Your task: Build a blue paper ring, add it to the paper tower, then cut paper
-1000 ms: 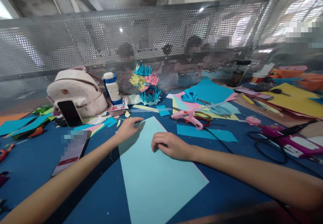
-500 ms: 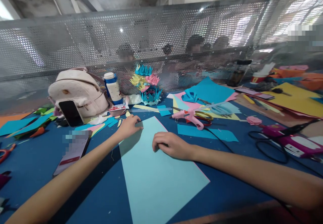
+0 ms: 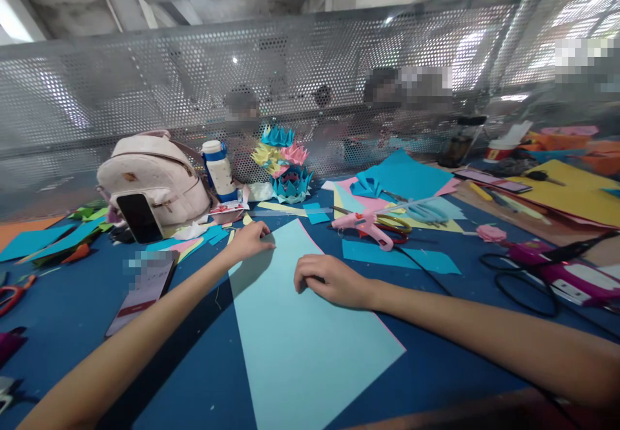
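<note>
A light blue sheet of paper [image 3: 310, 352] lies on the blue table, with a thin pink edge showing along its right side. My left hand [image 3: 249, 241] rests at the sheet's upper left edge, its thumb apart from its bent fingers and nothing between them. On the upper right part of the sheet lies my right hand [image 3: 329, 279], fingers curled in loosely, seemingly holding nothing. A pink glue gun [image 3: 365, 226] is just beyond my right hand, beside a blue paper strip [image 3: 402, 255].
A phone [image 3: 140, 301] lies left of my left forearm. Behind it are a pale backpack [image 3: 152, 172] with another phone [image 3: 140, 217] against it, a bottle [image 3: 219, 172] and folded paper flowers [image 3: 290, 184]. A magenta device [image 3: 566, 272] with black cable is at right.
The view has shifted very slightly. Both hands keep the same pose on the sheet, and nothing on the table has visibly been moved.
</note>
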### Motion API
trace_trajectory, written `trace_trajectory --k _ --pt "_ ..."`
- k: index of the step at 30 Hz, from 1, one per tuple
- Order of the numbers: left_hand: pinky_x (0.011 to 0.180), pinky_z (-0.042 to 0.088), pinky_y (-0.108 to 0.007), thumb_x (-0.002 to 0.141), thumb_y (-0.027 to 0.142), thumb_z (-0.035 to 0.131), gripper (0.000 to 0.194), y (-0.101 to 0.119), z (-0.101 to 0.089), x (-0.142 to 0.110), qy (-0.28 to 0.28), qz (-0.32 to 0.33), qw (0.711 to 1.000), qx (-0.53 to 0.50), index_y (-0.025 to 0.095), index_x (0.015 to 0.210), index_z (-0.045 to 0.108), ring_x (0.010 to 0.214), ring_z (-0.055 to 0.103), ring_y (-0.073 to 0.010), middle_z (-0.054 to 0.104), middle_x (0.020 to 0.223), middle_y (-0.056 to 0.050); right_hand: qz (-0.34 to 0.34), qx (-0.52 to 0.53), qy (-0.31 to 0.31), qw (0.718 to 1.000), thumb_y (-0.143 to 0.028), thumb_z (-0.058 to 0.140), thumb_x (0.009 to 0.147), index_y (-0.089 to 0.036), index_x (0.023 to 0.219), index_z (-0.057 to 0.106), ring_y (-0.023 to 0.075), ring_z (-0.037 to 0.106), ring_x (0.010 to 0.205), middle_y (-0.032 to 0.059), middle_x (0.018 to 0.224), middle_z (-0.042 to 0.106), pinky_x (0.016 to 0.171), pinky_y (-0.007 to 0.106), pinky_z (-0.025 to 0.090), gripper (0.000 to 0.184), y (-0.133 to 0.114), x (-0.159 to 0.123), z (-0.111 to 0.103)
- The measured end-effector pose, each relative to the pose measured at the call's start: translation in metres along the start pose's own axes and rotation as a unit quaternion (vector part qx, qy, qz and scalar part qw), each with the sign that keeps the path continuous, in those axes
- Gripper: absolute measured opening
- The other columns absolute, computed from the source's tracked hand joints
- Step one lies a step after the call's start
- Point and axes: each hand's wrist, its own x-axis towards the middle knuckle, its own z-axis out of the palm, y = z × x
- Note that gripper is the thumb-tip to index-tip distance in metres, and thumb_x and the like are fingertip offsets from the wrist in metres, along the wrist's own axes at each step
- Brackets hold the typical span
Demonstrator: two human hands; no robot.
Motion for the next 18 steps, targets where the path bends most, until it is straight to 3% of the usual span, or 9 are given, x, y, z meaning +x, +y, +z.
trace_trajectory --k 6,10,12,14,16,18 --pt "0.081 0.048 -0.037 0.068 0.027 0.079 0.024 0.007 -0.005 -0.007 0.038 0.03 0.999 -0.017 0.022 0.089 0.068 0.092 0.064 -0.0277 0.067 0.093 -0.005 0.001 -0.001 -0.004 1.0 0.002 0.043 0.083 -0.017 0.083 0.066 0.0152 0.062 0.082 0.0026 0.085 0.066 0.077 0.027 0.047 0.03 0.002 0.0 0.0" --pt "0.084 0.05 -0.033 0.076 0.018 0.07 0.014 0.014 -0.009 -0.012 0.082 0.081 0.991 -0.065 0.021 0.09 0.069 0.092 0.065 -0.0235 0.07 0.095 -0.004 -0.006 -0.011 -0.003 1.0 0.001 0.041 0.086 -0.019 0.086 0.065 0.0158 0.061 0.085 0.0032 0.087 0.066 0.079 0.028 0.048 0.031 0.001 -0.001 0.002" --pt "0.082 0.051 -0.031 0.081 0.015 0.063 0.012 0.017 -0.013 -0.014 0.11 0.105 0.984 -0.094 0.02 0.089 0.07 0.089 0.066 -0.0217 0.072 0.094 -0.004 -0.001 -0.034 0.057 0.998 -0.005 0.043 0.09 -0.02 0.099 0.064 0.0185 0.06 0.099 0.0061 0.102 0.065 0.091 0.033 0.048 0.028 0.002 -0.001 0.002" --pt "0.081 0.051 -0.031 0.085 0.014 0.059 0.013 0.02 -0.017 -0.015 0.141 0.125 0.975 -0.118 0.02 0.088 0.071 0.087 0.068 -0.0214 0.074 0.092 -0.004 0.031 -0.063 0.171 0.983 -0.016 0.049 0.092 -0.022 0.12 0.056 0.0233 0.051 0.12 0.0104 0.124 0.057 0.104 0.041 0.042 0.029 0.006 -0.001 0.002" --pt "0.08 0.051 -0.032 0.086 0.014 0.058 0.015 0.022 -0.021 -0.019 0.166 0.151 0.965 -0.137 0.019 0.087 0.071 0.085 0.068 -0.0213 0.074 0.09 -0.004 0.085 -0.068 0.276 0.955 -0.028 0.057 0.09 -0.023 0.135 0.043 0.0277 0.041 0.133 0.0137 0.139 0.045 0.109 0.047 0.037 0.047 0.013 0.0 0.001" --pt "0.078 0.052 -0.031 0.088 0.013 0.057 0.016 0.025 -0.024 -0.025 0.18 0.183 0.955 -0.152 0.019 0.088 0.072 0.084 0.068 -0.0203 0.074 0.088 -0.004 0.14 -0.019 0.322 0.936 -0.036 0.062 0.086 -0.022 0.14 0.035 0.0294 0.04 0.133 0.015 0.144 0.04 0.107 0.046 0.039 0.062 0.021 0.001 -0.001"
